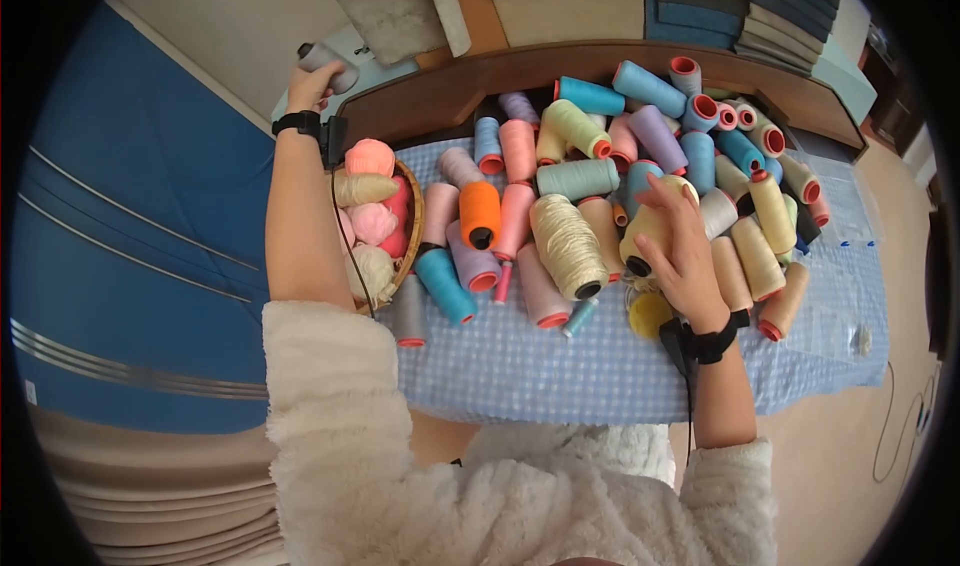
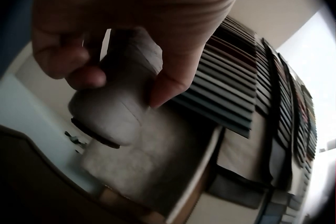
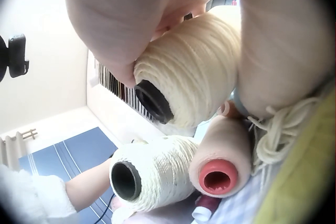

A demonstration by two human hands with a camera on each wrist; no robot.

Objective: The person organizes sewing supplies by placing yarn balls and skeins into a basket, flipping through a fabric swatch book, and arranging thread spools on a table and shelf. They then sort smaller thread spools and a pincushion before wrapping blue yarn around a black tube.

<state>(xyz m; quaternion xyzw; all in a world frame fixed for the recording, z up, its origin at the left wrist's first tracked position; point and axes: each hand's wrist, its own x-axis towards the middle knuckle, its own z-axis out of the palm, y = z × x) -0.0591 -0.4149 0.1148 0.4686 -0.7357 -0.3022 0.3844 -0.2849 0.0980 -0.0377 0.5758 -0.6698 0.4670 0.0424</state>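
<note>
Head view: our left hand (image 1: 308, 90) is closed round the grey cone (image 1: 330, 67), up past the basket (image 1: 421, 216); our right hand (image 1: 688, 264), fingers part-curled, grips a cream cone (image 1: 650, 223) well right of the basket.

A checked cloth (image 1: 520, 376) is carrying coloured spools (image 1: 578, 178) left, right and beyond the right hand (image 1: 680, 256); a basket (image 1: 419, 209) of yarn (image 1: 374, 223) is sitting farther left, a yellow disc (image 1: 650, 315) near its wrist.
</note>
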